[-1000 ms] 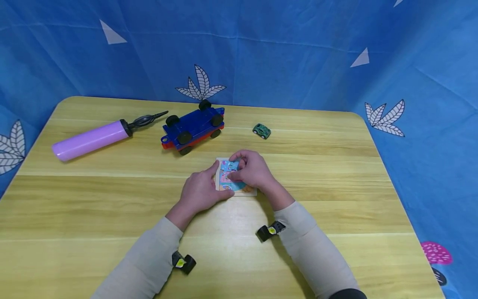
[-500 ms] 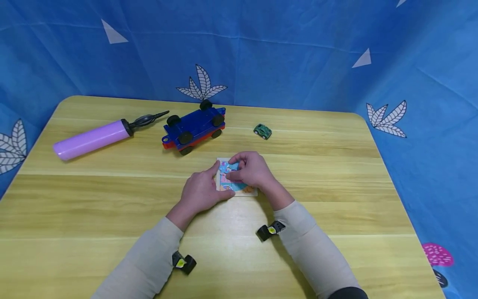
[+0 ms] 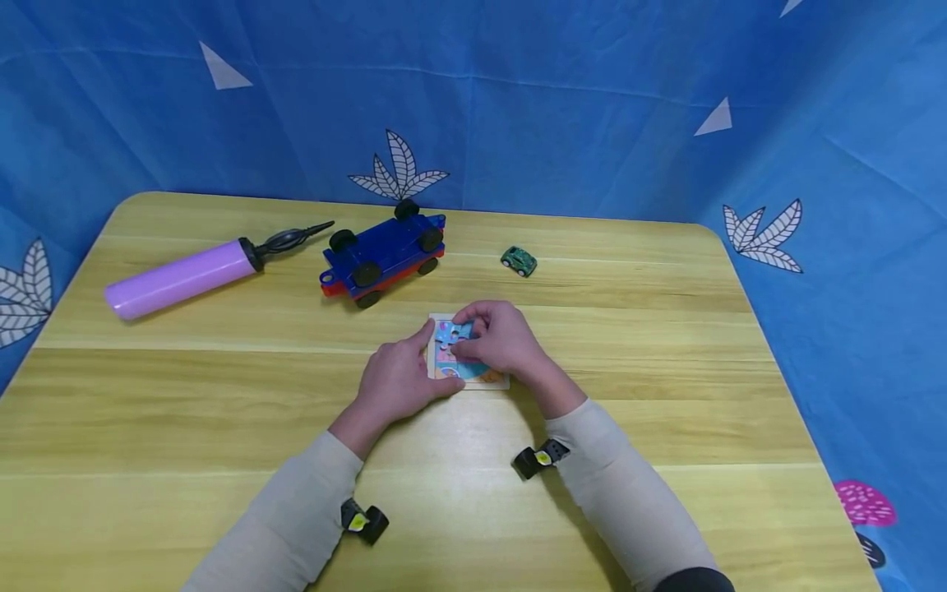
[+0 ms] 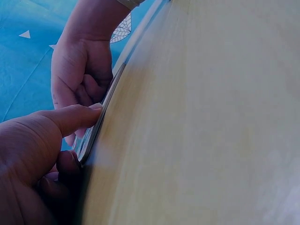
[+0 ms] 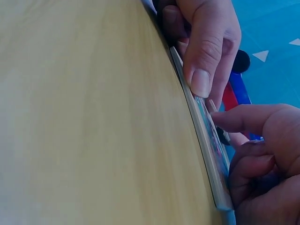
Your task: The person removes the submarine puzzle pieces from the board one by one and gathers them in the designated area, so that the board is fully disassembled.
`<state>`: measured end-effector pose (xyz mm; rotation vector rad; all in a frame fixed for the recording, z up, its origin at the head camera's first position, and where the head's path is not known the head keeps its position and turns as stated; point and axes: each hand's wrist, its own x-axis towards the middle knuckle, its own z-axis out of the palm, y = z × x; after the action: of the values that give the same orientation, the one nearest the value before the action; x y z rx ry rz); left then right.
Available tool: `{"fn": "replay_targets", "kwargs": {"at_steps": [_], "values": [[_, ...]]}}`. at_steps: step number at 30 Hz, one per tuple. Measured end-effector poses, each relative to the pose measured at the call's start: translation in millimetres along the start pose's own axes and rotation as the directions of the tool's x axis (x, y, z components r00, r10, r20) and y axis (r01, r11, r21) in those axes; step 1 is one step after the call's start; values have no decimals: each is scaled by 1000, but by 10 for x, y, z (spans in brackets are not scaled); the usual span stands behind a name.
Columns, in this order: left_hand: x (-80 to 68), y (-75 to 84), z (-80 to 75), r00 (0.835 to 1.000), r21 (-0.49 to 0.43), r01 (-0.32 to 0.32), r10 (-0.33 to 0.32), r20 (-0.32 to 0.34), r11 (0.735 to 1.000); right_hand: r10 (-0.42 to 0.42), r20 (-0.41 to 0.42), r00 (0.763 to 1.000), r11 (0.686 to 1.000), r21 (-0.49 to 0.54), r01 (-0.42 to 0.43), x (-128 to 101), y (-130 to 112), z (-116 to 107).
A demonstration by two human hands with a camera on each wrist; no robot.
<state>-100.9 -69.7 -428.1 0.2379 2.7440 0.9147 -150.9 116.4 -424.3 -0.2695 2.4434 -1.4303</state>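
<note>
A small picture puzzle board [image 3: 488, 380] lies flat on the wooden table [image 3: 222, 395], mid-table. My left hand [image 3: 433, 358] holds its left edge, thumb along the side and fingers curled at the near corner. My right hand [image 3: 464, 335] is on top of the board and pinches a blue puzzle piece [image 3: 446, 331] between thumb and forefinger. In the left wrist view my thumb [image 4: 70, 119] presses the board's thin edge [image 4: 101, 117]. The right wrist view shows the board edge-on [image 5: 204, 131], with the left thumb [image 5: 206, 51] on it and my right forefinger [image 5: 243, 117] touching its face. Most of the picture is hidden by the hands.
A blue and red toy wagon [image 3: 383, 253] lies wheels-up behind the board. A purple hand pump [image 3: 177, 277] is at the back left, and a small green toy car [image 3: 519, 261] at the back right. Blue cloth [image 3: 518, 107] walls the table.
Both hands stay on the board. The right forearm has slid a little toward me; the fingers over the blue piece have barely shifted.
</note>
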Motion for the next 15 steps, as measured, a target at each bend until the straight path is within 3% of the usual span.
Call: {"fn": "replay_targets", "kwargs": {"at_steps": [15], "values": [[-1,3,0,1000,-6,13,-13,2,1000,-75,-8,997,995,65,75,-146,171,-230]]}}
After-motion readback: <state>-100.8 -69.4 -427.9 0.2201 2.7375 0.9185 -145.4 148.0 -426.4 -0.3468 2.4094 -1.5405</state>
